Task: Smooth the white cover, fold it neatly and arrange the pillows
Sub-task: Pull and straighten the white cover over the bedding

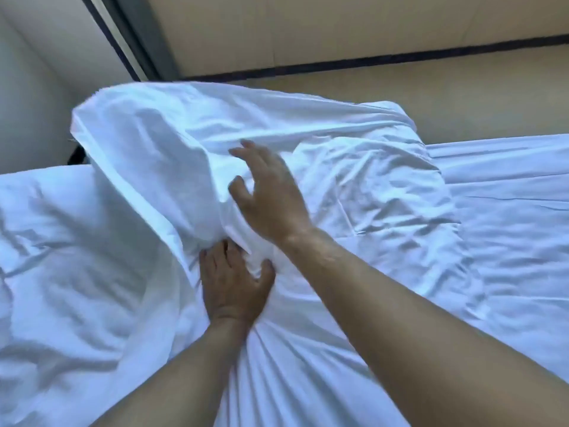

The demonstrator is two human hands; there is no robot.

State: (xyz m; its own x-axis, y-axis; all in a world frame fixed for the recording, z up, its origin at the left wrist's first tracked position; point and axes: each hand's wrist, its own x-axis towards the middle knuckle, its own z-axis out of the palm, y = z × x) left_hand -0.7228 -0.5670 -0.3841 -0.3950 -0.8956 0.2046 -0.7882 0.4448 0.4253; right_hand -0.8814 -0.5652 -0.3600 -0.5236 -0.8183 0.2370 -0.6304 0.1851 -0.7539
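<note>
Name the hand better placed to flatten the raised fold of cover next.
Right. The right hand is open with fingers spread against the raised fold of the white cover, free to sweep. The left hand is busy gripping bunched cloth lower down.

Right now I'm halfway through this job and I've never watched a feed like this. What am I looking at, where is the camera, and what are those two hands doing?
There is no machine here: a person works with bare hands, and the single camera sits on their head, looking forward and down. You see a bed covered in rumpled white bedding, with a beige wall panel behind it. The left hand, lower in the picture, has a grip on a bunched fold of the white cover, which rises in a billow toward the wall. The right hand reaches across above it with fingers spread, over the cover; the blur hides whether it touches. I cannot make out separate pillows.
</note>
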